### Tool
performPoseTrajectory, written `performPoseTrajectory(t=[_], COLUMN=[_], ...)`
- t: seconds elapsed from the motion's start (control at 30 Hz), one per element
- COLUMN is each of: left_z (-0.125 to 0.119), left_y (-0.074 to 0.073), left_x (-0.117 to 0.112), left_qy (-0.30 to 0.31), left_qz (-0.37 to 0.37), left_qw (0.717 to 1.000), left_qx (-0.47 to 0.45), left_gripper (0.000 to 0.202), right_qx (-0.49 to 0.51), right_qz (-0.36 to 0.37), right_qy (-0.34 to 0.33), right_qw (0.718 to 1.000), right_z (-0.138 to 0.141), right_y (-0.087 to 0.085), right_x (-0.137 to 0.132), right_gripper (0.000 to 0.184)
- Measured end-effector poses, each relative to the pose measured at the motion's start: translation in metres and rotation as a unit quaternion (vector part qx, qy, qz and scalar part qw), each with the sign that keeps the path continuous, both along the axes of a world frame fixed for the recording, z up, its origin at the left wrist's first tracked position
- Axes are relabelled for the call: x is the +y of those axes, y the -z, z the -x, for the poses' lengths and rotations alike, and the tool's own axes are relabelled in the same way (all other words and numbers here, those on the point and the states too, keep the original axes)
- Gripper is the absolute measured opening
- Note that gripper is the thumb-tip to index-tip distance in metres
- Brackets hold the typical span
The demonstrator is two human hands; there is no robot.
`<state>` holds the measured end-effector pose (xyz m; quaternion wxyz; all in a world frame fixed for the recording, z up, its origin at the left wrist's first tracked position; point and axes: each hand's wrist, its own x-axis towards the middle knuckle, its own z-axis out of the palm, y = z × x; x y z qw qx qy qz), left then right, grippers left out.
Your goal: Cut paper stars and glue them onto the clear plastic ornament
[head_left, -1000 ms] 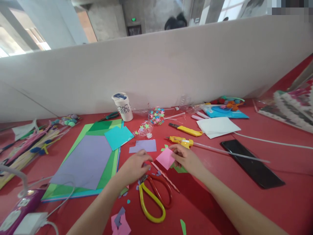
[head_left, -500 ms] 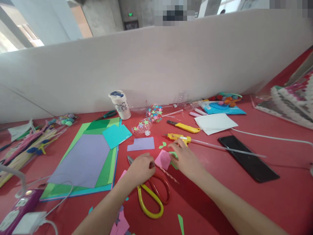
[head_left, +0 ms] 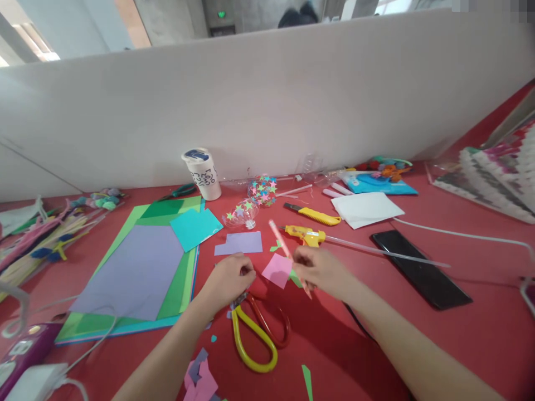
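Observation:
My right hand (head_left: 321, 271) is closed round a thin pink stick (head_left: 279, 239), which slants up and to the left above the red table (head_left: 418, 345). A small pink paper square (head_left: 276, 270) lies just left of that hand, over a green scrap. My left hand (head_left: 228, 279) rests on the table with its fingers curled, over the blades of the scissors (head_left: 254, 340) with one yellow and one red handle. What the curled fingers hold, if anything, is hidden. A notched lilac paper piece (head_left: 239, 243) lies just beyond both hands.
A stack of coloured paper sheets (head_left: 142, 267) lies at left. A yellow glue gun (head_left: 305, 235), yellow utility knife (head_left: 311, 214), white paper (head_left: 365, 209) and black phone (head_left: 420, 268) lie at right. A cup (head_left: 202, 174) and star-covered balls (head_left: 262, 189) stand by the white partition.
My right hand has picked the pink stick up off the table and tilted it upward. The left hand stayed by the scissors blades. The pink square now lies flat between the hands.

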<state>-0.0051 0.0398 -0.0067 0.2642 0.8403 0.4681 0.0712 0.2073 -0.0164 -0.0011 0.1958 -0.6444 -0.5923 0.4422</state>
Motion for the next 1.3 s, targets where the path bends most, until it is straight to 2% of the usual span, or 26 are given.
performPoseTrajectory(t=[0.1,0.17,0.23,0.27,0.4,0.57,0.7,0.83,0.9,1.0,1.1,1.17,1.3], left_z=[-0.004,-0.012,-0.022,-0.028,-0.047,-0.047,-0.037,-0.034,-0.036,-0.04,-0.045,-0.048,-0.049], left_y=[0.002,0.003,0.004,0.005,0.013,0.02,0.011,0.003,0.006,0.014,0.02,0.022,0.023], left_x=[-0.001,-0.005,-0.012,-0.016,-0.029,-0.025,-0.026,-0.044,-0.055,-0.07,-0.078,-0.082,-0.085], left_qy=[-0.009,-0.011,0.006,0.018,0.01,0.049,0.094,0.14,0.162,0.173,0.171,0.158,0.127], left_qz=[-0.023,-0.043,-0.052,-0.054,-0.102,-0.118,-0.117,-0.165,-0.168,-0.196,-0.208,-0.194,-0.173], left_qw=[1.0,0.999,0.999,0.998,0.993,0.99,0.986,0.962,0.954,0.943,0.937,0.942,0.953], left_qx=[0.012,0.013,0.012,0.012,0.05,0.064,0.073,0.167,0.19,0.208,0.223,0.225,0.214], left_gripper=[0.018,0.026,0.023,0.022,0.04,0.031,0.042,0.027,0.027,0.04,0.048,0.051,0.056], right_qx=[0.103,0.153,0.182,0.189,0.176,0.122,0.097,0.086,0.087,0.109,0.154,0.177,0.188], right_qz=[-0.053,-0.091,-0.118,-0.127,-0.156,-0.173,-0.175,-0.171,-0.164,-0.134,-0.081,-0.056,-0.046], right_qy=[0.05,0.078,0.1,0.108,0.119,0.097,0.067,0.045,0.051,0.08,0.073,0.042,0.033], right_qw=[0.992,0.981,0.971,0.968,0.965,0.972,0.978,0.98,0.981,0.982,0.982,0.982,0.981], right_z=[-0.011,-0.011,-0.008,-0.006,-0.002,0.002,0.005,0.006,0.006,0.007,0.008,0.011,0.018], right_y=[-0.005,-0.004,-0.002,0.0,0.006,0.015,0.023,0.028,0.026,0.02,0.017,0.019,0.029], right_x=[0.004,0.004,0.005,0.005,0.006,0.005,0.005,0.004,0.003,0.002,0.005,0.009,0.014], right_gripper=[0.008,0.013,0.015,0.016,0.025,0.018,0.017,0.018,0.014,0.012,0.016,0.008,0.004])
